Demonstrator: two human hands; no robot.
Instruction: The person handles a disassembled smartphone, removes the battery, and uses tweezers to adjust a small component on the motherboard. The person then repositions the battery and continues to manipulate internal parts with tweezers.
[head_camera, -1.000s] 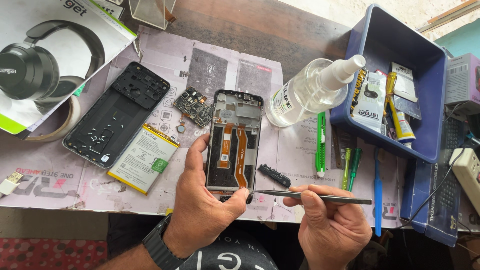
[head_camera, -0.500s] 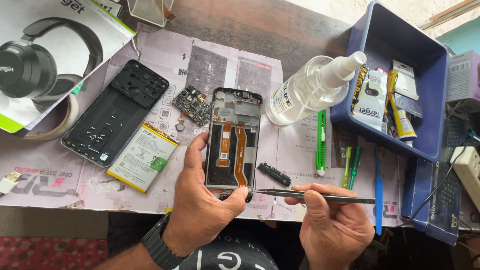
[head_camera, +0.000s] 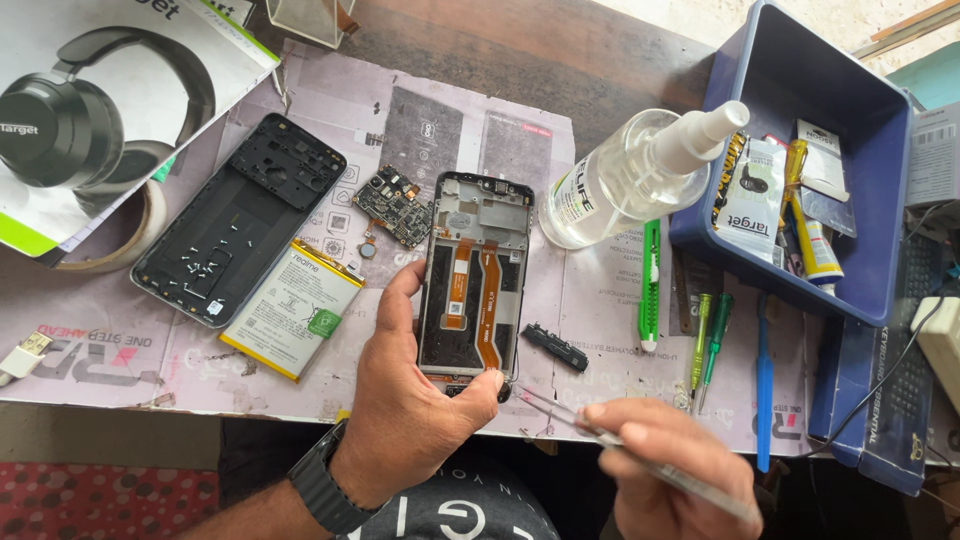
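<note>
Gripping an opened phone frame (head_camera: 472, 285) by its lower end, left hand (head_camera: 405, 395) closed around it with thumb along one edge and fingertips on the other, tilting the bared interior and orange flex ribbons up toward the eye. Pinching slim metal tweezers (head_camera: 590, 432) shut in the right hand (head_camera: 675, 470), tips aimed at the frame's bottom corner, just beside the left fingertips, apparently for fine picking there. Lying just left of the frame, touching nothing, a loose circuit board (head_camera: 392, 205); farther left, a flat battery (head_camera: 293, 308) and black back cover (head_camera: 240, 220), seemingly set aside in reach. Resting just right of the frame, a small black part (head_camera: 553, 347); beyond it a clear spray bottle (head_camera: 630, 180) tipped against a blue tray (head_camera: 800, 270), with a green cutter (head_camera: 651, 285) and screwdrivers (head_camera: 708, 340) ranged alongside. Spread beneath the frame, a printed work mat (head_camera: 120, 350).
</note>
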